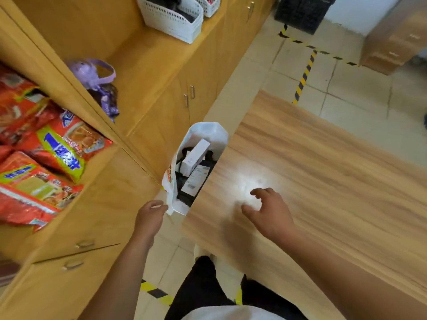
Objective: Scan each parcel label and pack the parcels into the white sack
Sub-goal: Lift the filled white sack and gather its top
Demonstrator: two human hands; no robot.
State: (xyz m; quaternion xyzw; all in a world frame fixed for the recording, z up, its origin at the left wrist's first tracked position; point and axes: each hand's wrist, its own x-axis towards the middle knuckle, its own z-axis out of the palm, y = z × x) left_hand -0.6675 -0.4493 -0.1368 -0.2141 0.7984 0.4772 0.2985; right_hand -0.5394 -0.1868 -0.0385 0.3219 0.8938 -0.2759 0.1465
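The white sack (209,131) stands open on the floor between the cabinets and the wooden table (323,181). Inside it lie a white box (196,154), a black parcel with a barcode label (193,181) and other dark parcels. My left hand (150,215) pinches the sack's near rim and holds it open. Over the table's near edge, right of the sack, my right hand (268,211) hovers with its fingers spread and nothing in it. No scanner is in view.
Yellow wooden cabinets (161,107) run along the left, with red snack packets (46,153) on an open shelf and a purple bottle (92,72). White baskets (175,17) sit on the counter. Hazard tape (302,79) marks the tiled floor; a black crate (302,12) stands far back.
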